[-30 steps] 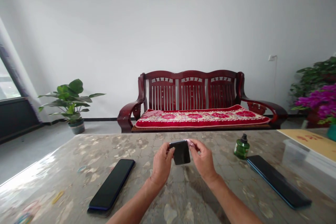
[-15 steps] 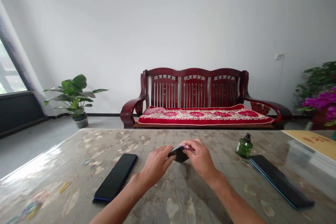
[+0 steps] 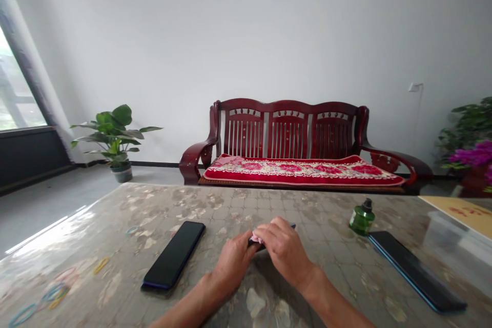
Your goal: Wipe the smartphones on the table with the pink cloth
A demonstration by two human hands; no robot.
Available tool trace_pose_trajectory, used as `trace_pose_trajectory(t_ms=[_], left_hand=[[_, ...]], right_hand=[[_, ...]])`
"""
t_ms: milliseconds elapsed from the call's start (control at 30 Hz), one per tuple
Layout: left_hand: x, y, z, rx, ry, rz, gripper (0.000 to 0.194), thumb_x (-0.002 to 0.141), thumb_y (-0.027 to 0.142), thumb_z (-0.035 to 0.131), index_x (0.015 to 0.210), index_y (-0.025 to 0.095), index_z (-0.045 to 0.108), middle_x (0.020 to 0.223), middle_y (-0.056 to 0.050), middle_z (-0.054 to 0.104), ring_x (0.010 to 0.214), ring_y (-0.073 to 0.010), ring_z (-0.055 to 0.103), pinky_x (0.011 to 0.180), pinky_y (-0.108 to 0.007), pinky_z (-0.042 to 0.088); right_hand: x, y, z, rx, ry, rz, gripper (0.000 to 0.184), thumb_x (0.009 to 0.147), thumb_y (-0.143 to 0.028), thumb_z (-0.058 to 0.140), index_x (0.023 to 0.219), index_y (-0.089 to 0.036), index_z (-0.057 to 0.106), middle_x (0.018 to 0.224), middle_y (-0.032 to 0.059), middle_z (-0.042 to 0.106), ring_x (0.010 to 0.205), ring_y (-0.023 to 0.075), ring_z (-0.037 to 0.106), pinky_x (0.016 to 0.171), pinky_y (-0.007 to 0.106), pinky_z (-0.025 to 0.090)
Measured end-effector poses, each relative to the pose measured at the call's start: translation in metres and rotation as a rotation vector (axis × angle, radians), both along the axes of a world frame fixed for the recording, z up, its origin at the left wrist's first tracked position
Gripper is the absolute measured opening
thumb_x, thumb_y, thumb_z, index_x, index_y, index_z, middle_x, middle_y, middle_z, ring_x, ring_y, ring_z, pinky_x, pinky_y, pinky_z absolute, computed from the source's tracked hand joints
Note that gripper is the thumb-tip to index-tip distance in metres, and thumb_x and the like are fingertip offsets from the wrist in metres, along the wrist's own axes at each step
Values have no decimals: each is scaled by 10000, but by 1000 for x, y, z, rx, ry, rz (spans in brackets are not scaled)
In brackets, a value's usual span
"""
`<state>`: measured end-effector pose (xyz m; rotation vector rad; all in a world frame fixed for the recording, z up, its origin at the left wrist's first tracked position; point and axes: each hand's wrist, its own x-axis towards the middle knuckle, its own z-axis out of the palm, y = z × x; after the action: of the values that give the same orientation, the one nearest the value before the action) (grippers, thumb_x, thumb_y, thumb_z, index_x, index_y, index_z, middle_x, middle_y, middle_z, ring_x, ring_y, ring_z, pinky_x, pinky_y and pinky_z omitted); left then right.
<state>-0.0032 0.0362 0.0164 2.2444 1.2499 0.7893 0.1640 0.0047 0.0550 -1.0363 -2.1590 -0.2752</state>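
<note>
mostly, the phone (image 3: 262, 247) is under the right hand (image 3: 283, 250)

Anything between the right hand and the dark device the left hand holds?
Yes: a pink cloth, bunched under the right hand at the end of the dark device nearest the left hand. Nothing else visible intervenes.

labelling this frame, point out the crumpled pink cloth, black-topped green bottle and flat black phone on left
Crumpled pink cloth (image 3: 256, 239), head view: small visible part
Black-topped green bottle (image 3: 360, 221), head view: body
Flat black phone on left (image 3: 174, 255), head view: screen
</note>
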Motion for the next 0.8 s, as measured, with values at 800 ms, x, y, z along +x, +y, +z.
trace_pose_trajectory(t_ms=[800], left_hand=[[-11, -5, 4, 231, 305, 75, 241, 1019, 283, 391, 945, 214, 609, 814, -25, 678, 795, -194, 650, 708, -262, 443]], right_hand=[[6, 0, -19, 252, -17, -126, 237, 993, -172, 444, 1098, -197, 654, 1040, 46, 707, 879, 176, 565, 802, 307, 440]])
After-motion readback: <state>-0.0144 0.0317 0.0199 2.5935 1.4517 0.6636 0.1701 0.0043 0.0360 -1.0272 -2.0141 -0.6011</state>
